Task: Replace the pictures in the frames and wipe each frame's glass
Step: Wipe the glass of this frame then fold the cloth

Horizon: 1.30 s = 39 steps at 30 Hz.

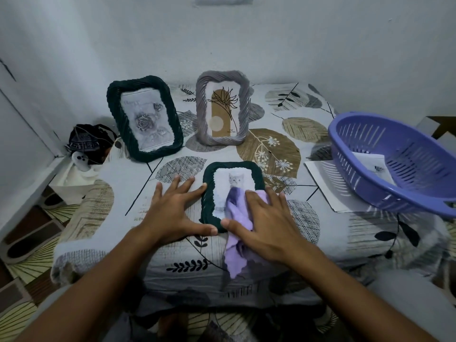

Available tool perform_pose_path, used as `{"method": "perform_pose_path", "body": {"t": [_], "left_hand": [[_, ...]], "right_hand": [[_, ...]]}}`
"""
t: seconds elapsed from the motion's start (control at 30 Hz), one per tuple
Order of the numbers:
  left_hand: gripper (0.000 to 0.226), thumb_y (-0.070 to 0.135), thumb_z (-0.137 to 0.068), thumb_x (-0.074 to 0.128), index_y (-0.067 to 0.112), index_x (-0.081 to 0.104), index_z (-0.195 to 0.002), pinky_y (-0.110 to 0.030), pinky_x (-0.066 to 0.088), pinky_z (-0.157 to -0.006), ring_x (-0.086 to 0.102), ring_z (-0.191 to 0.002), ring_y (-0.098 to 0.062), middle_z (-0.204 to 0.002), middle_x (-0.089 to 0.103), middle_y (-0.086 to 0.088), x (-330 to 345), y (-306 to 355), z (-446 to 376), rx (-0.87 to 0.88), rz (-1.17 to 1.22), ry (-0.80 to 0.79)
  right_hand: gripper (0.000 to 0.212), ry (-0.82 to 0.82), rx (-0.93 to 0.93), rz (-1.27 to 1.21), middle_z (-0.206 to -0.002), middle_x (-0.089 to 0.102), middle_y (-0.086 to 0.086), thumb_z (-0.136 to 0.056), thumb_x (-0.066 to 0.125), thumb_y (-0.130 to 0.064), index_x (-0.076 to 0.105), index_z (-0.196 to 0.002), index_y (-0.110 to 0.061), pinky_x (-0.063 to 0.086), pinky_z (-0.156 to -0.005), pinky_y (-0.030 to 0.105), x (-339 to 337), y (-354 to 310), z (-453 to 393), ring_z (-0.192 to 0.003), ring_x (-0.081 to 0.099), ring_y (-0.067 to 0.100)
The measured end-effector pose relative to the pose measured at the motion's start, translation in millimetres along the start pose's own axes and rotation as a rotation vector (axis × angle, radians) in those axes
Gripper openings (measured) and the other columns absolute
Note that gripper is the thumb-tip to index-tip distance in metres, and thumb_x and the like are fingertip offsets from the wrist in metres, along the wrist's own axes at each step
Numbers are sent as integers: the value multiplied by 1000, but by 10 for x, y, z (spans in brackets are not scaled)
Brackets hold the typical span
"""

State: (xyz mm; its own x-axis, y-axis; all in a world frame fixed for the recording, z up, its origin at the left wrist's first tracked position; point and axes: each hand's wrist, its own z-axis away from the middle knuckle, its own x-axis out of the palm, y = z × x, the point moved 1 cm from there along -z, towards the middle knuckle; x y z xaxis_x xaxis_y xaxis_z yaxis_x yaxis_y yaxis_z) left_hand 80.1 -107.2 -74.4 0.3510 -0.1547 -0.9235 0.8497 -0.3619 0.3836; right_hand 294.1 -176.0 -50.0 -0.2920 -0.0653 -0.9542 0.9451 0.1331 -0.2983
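The right hand [267, 224] lies flat with straight fingers on a lilac cloth [238, 233], pressing it on the glass of a small dark green frame [232, 193] with a kitten picture, which lies on the tabletop [118, 174] between the hands. The left hand [172, 208], fingers spread and straight, rests on the tabletop and touches the left edge of this frame. Beyond the hands, a larger dark green frame [145, 120] with a rose drawing and a grey frame [223, 113] stand upright, and far right of the right hand a purple basket [397, 164] rests tilted on paper sheets [328, 186].

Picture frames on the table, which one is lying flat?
The dark frame with the kitten picture, nearest the person, lies flat under the purple cloth. The rose frame and grey frame stand upright.
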Motion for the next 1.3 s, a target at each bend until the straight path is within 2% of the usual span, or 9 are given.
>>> {"method": "perform_pose_path", "body": {"t": [0.3, 0.43, 0.53, 0.67, 0.87, 1.0, 1.1, 1.2, 1.3], "left_hand": [[122, 101, -39, 40, 46, 20, -146, -49, -14, -116, -11, -146, -13, -160, 6, 10, 10, -2, 2, -5, -15, -2], [125, 103, -36, 34, 46, 20, -146, -49, -13, -117, -10, -147, -13, -160, 6, 10, 13, -12, -2, -7, -21, 2], [126, 104, -35, 30, 46, 20, -147, -49, -12, -117, -9, -147, -14, -160, 7, 9, 14, -19, -9, -1, -31, 3], [127, 104, -35, 31, 45, 18, -147, -49, -13, -116, -10, -147, -15, -160, 6, 9, -2, -12, -5, 1, -28, -12], [122, 99, -41, 42, 45, 16, -147, -48, -17, -115, -13, -146, -14, -160, 3, 8, -9, -3, 7, 0, -14, -30], [122, 99, -40, 42, 45, 17, -147, -48, -17, -115, -13, -146, -14, -161, 3, 9, -13, 1, 6, -5, -6, -33], [122, 98, -41, 44, 45, 18, -148, -47, -17, -115, -13, -147, -14, -161, 4, 9, -5, -4, -1, -5, -11, -26], [119, 95, -44, 48, 45, 18, -148, -47, -17, -115, -13, -147, -14, -160, 4, 10, 0, -10, 2, -7, -9, -23], [119, 95, -44, 49, 45, 18, -147, -47, -17, -115, -13, -146, -13, -160, 4, 10, 9, -10, 0, -7, -14, -20]], "right_hand": [[108, -32, -94, 14, -159, 14, -7, -63, -6, -92, 17, -150, -32, -10, -116, 52, 37, 170, 145, -147, -3, 18], [108, 7, -40, 41, -159, 15, -3, -65, -2, -90, 25, -149, -27, -12, -115, 54, -11, -11, 165, -147, -4, 22], [106, -17, -12, 43, -161, 8, 0, -68, 5, -88, 17, -152, -24, -12, -116, 52, 75, -184, 221, -147, -10, 25], [111, -70, -16, 96, -161, -3, 0, -65, -7, -87, 2, -153, -21, -12, -117, 44, 77, -69, 127, -146, -16, 22], [113, -188, -121, 143, -159, -4, -1, -61, -8, -87, 1, -152, -22, -5, -117, 44, -123, 199, -276, -147, -9, 22], [102, -291, -230, 140, -159, -4, -6, -68, 13, -85, 5, -152, -28, -8, -116, 49, -246, 409, -755, -146, -13, 19], [80, -412, -250, 45, -159, 0, -10, -78, 46, -61, 18, -149, -36, -13, -114, 54, -349, 466, -948, -145, -16, 17], [67, -377, -145, -91, -160, 8, -3, -86, 62, -46, 34, -145, -32, 2, -117, 56, -440, 369, -910, -147, -5, 23], [78, -199, -18, -42, -156, 25, 8, -79, 55, -66, 43, -141, -21, 22, -111, 52, -374, 233, -729, -144, 15, 31]]}}
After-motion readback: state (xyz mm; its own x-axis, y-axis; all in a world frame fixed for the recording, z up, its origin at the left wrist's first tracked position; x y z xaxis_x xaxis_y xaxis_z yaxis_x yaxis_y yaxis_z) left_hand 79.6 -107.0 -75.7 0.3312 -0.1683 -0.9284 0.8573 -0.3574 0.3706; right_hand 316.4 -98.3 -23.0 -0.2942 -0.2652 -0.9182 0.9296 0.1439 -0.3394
